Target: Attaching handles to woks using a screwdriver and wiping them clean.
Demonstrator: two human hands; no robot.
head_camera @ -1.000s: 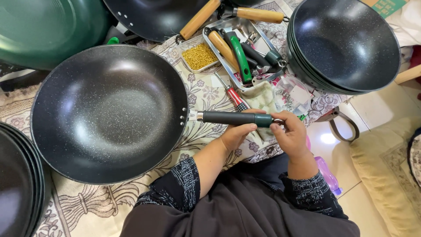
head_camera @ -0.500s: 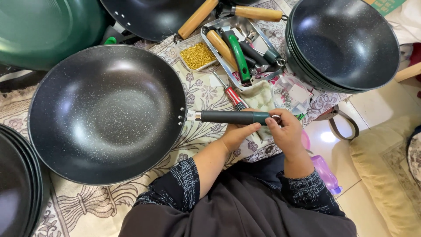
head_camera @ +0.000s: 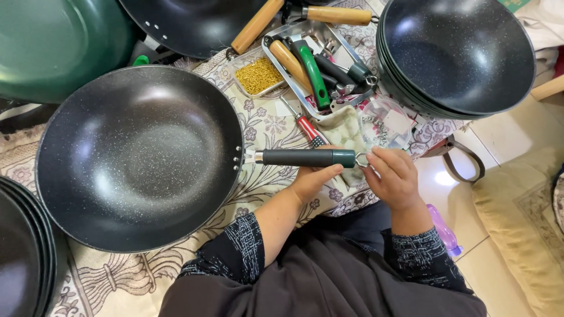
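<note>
Handle's pretty much on: left hand (head_camera: 310,181) grips the dark green handle (head_camera: 305,157) seated at the black speckled wok (head_camera: 138,155) on the patterned cloth, right hand (head_camera: 392,176) fingers pinching its end ring (head_camera: 361,159), prob. just tightening left, w/ more handles in the tray (head_camera: 343,44).

A stack of dark woks (head_camera: 464,56) stands far right. A green wok (head_camera: 56,44) sits far left, with another dark wok (head_camera: 194,23) just right of it. A metal tray (head_camera: 346,44) of loose handles lies between them, a small tray of gold screws (head_camera: 258,75) beside it. A red-handled screwdriver (head_camera: 305,126) rests on the patterned cloth (head_camera: 270,123). More dark pans (head_camera: 20,252) are stacked near left.
</note>
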